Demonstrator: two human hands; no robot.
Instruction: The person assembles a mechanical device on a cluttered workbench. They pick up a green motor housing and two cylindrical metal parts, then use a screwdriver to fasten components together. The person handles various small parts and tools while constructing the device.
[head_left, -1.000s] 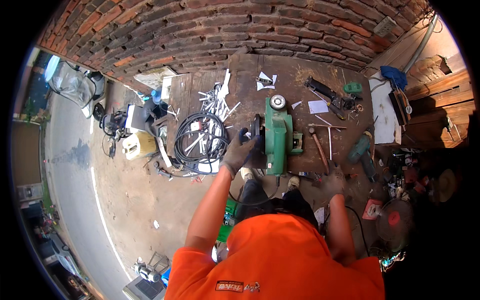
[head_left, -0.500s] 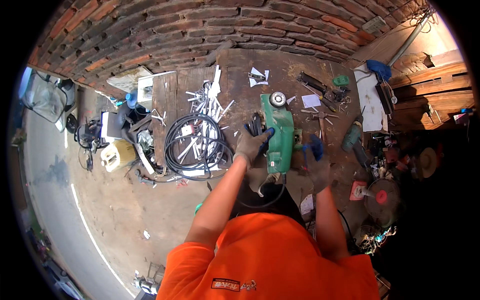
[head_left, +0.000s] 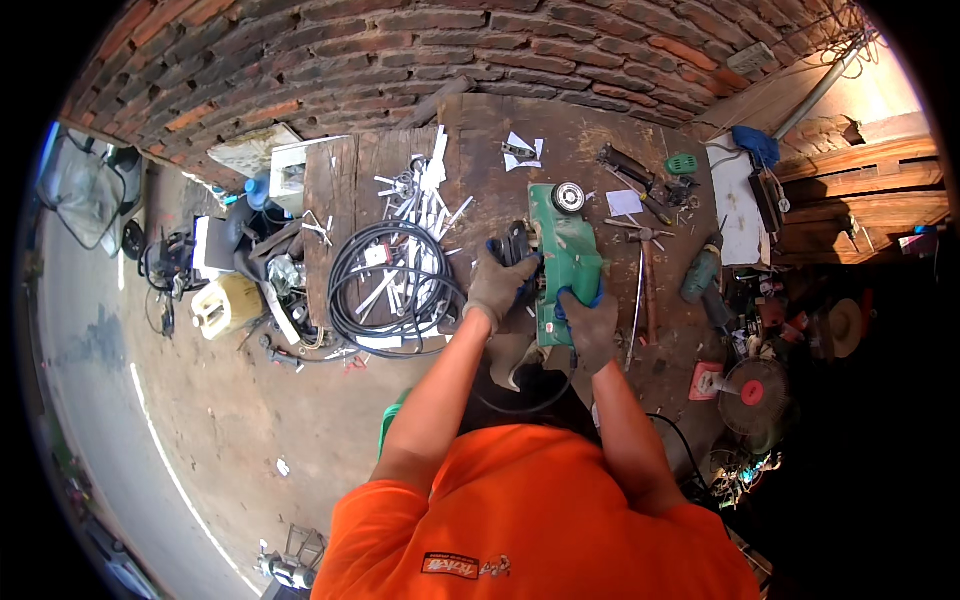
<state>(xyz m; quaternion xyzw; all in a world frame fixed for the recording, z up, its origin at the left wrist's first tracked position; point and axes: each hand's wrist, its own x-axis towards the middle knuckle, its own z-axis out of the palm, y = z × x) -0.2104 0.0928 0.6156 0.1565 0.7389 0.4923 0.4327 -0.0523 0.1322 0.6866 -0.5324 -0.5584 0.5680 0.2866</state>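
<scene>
A green electric machine [head_left: 570, 250] with a long casing lies on the wooden workbench in front of me, its round silver-and-black end pointing away and a black cord at its near end. I cannot tell its exact kind. My left hand [head_left: 498, 282], in a grey-brown glove, is closed around a black part [head_left: 516, 240] at the machine's left side. My gloved right hand [head_left: 590, 325] grips the near right end of the casing, with the thumb over its top. The palms hide parts of the casing.
A coiled black hose [head_left: 345, 290] and white strips [head_left: 432, 190] lie on the left. To the right are a hammer [head_left: 648, 280], a green drill [head_left: 703, 270], a black tool [head_left: 622, 162] and a paper [head_left: 623, 203]. A fan [head_left: 752, 393] stands beyond the bench's right side.
My right hand has moved left from beside the machine onto its near end and closed on it. The machine has tilted slightly; my left hand stays at its left side.
</scene>
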